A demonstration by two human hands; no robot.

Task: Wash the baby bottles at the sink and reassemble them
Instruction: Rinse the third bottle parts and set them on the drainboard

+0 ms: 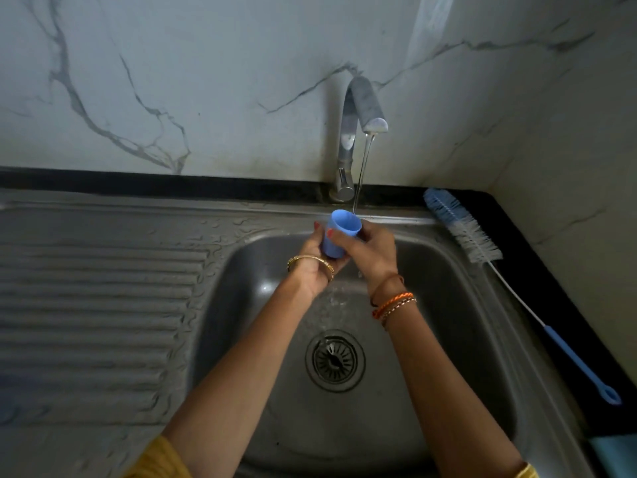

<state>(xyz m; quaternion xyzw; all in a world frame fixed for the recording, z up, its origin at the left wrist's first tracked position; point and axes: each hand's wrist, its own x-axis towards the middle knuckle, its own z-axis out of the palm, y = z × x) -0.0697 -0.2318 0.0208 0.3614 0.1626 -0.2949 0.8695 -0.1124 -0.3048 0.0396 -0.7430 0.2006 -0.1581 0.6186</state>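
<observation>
Count: one blue cap (339, 232), one bottle brush (482, 257), one tap (358, 132), one sink (465, 305) with one drain (335, 361). No bottle body or teat visible in this view.

You've got the cap in both hands, over the back of the basin, just under the spout. Its open mouth is tilted up and to the right; the thin stream of water (362, 167) meets its far rim.

Your left hand (315, 263) cups the cap from below and from the left, fingers curled round its wall, wrist bent back, one gold bangle on it. Your right hand (374, 251) holds the cap's right side near the rim, fingers curled on it, back of the hand facing the camera, several bands on that wrist. Both forearms reach in from the bottom edge and converge at the cap.

The brush lies on the dark counter right of the basin, bristle end toward the wall, handle toward you, touching nothing else. Ribbed drainboard (96, 305) on the left is wet.
</observation>
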